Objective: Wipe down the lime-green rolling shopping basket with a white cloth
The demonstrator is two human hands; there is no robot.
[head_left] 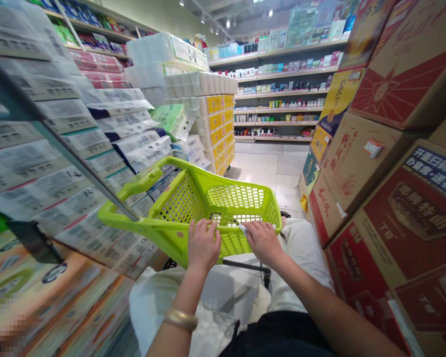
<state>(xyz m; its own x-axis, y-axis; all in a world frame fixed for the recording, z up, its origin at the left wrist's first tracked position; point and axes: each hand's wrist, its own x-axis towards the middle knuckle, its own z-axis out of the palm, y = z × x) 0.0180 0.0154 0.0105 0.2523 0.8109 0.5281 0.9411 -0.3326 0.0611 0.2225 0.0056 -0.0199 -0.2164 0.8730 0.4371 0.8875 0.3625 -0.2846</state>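
Left hand [203,248]: laid over the near rim of the green shopping cart [228,230]; grip cannot be told. Right hand [260,241]: pinching a white scrap [243,228] at that rim. Cart: ahead, between wrapped packs [26,173] and cartons [405,208]. Shelves [278,94]: beyond.

Spotlights [228,23] shine over shelves [282,94] and pale tiles [260,161].

Bright lime-green cart [197,191] (lattice-patterned)
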